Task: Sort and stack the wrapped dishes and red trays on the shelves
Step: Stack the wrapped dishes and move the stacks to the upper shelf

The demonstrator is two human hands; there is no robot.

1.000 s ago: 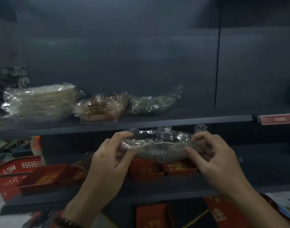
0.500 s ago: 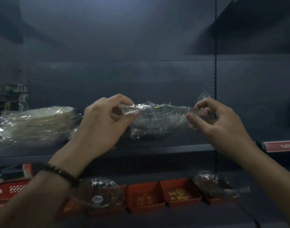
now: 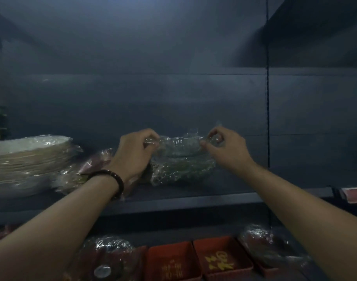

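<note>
I hold a clear plastic-wrapped dish [image 3: 179,148] over the upper shelf [image 3: 193,196]. My left hand [image 3: 133,153] pinches its left edge and my right hand [image 3: 226,149] pinches its right edge. The dish sits right on top of another wrapped dish [image 3: 181,171] that lies on the shelf. Red trays [image 3: 222,258] with gold lettering stand in a row on the lower shelf, between my forearms.
A tall wrapped stack of pale dishes [image 3: 27,161] fills the upper shelf's left end, with a wrapped reddish dish [image 3: 86,169] beside it. Two wrapped dishes [image 3: 106,254] [image 3: 260,244] rest on the lower trays. A red price strip [image 3: 353,194] marks the shelf edge at right.
Both hands have carried the wrapped dish up from below the shelf edge and forward onto the wrapped dish on the upper shelf. The view has tilted upward.
</note>
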